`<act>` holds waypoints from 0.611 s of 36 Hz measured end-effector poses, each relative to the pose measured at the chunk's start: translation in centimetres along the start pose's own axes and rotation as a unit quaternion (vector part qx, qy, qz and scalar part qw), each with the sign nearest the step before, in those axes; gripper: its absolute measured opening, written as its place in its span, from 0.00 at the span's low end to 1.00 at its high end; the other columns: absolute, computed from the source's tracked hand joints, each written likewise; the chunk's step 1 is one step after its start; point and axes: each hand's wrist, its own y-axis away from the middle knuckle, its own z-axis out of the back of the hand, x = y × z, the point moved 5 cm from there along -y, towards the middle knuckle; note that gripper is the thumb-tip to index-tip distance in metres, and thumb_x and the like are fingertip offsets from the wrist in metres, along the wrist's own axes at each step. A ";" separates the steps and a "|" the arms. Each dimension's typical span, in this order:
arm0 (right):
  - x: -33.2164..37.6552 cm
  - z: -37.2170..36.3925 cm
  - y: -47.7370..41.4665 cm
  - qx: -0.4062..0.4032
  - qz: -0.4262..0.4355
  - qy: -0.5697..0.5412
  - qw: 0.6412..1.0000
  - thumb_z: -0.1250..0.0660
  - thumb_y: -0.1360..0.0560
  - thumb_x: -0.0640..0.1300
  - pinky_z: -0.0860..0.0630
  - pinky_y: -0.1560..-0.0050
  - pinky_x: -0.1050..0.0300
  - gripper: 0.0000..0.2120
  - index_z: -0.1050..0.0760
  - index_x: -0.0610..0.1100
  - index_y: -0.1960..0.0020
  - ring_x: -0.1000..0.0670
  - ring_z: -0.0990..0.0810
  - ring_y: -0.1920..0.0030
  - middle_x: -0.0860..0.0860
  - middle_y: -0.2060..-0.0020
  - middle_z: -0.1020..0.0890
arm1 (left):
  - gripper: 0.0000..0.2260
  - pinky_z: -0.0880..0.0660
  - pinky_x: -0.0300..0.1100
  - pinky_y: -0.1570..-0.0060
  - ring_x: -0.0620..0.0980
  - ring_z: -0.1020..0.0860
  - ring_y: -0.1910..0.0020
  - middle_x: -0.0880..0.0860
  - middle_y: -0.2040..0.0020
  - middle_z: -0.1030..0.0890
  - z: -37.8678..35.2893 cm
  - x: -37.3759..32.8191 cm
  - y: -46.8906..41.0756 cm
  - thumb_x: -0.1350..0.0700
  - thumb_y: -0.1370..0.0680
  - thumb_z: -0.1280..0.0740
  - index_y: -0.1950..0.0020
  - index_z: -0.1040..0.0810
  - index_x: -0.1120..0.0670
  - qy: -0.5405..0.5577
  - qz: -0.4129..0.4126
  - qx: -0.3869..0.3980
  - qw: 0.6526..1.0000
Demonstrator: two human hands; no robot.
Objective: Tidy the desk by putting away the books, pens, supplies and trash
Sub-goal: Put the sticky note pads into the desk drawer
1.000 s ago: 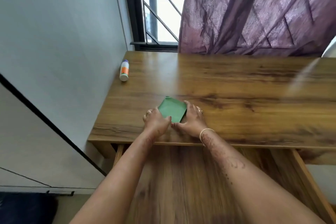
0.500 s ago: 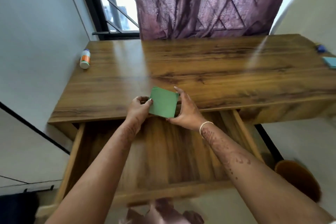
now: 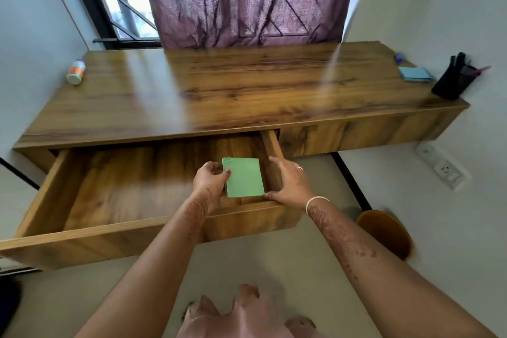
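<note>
Green pad [image 3: 243, 178] sits low inside the open drawer [image 3: 115, 189], at its right end, close to the right side wall [image 3: 271, 162]. Left hand [image 3: 210, 181] grips the pad's left edge, fingers curled on it. Right hand [image 3: 288, 184] is spread open — thumb just touching the pad's near right corner, fingers along the drawer wall, not clamping. Pad's long axis runs front to back. Can't tell whether it rests on the drawer floor yet; release looks like the next step — left hand is the one that counts.
</note>
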 end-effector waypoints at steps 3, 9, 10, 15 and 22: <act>-2.2 -0.3 0.8 -0.004 -0.029 -0.005 1.000 0.28 0.26 0.46 0.37 0.28 0.50 0.33 0.39 0.47 0.25 0.46 0.38 0.26 0.50 0.27 0.34 | 0.18 0.19 0.43 0.61 0.54 0.19 0.46 0.57 0.40 0.21 -1.3 0.9 0.2 0.60 0.21 0.33 0.33 0.30 0.58 -0.016 0.018 -0.017 1.000; -3.7 -1.4 1.6 0.018 -0.037 -0.027 0.999 0.38 0.20 0.45 0.40 0.26 0.51 0.27 0.41 0.47 0.23 0.49 0.40 0.24 0.52 0.23 0.41 | 0.17 0.19 0.49 0.50 0.55 0.20 0.44 0.58 0.40 0.21 -3.0 2.2 -0.9 0.62 0.20 0.36 0.32 0.30 0.60 -0.041 0.047 -0.038 0.997; -3.8 -1.5 1.6 0.021 -0.035 -0.025 0.999 0.39 0.20 0.44 0.40 0.26 0.51 0.27 0.42 0.47 0.23 0.50 0.41 0.24 0.53 0.23 0.42 | 0.16 0.20 0.49 0.49 0.55 0.20 0.45 0.58 0.40 0.21 -3.3 2.3 -1.2 0.62 0.20 0.36 0.32 0.30 0.60 -0.045 0.052 -0.038 0.997; -4.3 -1.6 1.6 0.018 -0.014 -0.021 1.000 0.43 0.18 0.43 0.42 0.26 0.54 0.25 0.44 0.48 0.22 0.52 0.43 0.24 0.55 0.22 0.44 | 0.08 0.20 0.54 0.47 0.56 0.19 0.48 0.57 0.45 0.20 -4.7 3.3 -3.4 0.62 0.21 0.35 0.42 0.26 0.56 -0.097 0.070 -0.030 0.992; -5.1 -0.9 1.5 0.007 0.023 -0.014 1.000 0.45 0.18 0.40 0.37 0.30 0.57 0.24 0.40 0.49 0.23 0.54 0.39 0.26 0.58 0.24 0.41 | 0.04 0.19 0.55 0.50 0.58 0.18 0.52 0.58 0.53 0.20 -6.6 4.5 -5.0 0.61 0.22 0.34 0.54 0.28 0.56 -0.169 0.086 0.000 0.982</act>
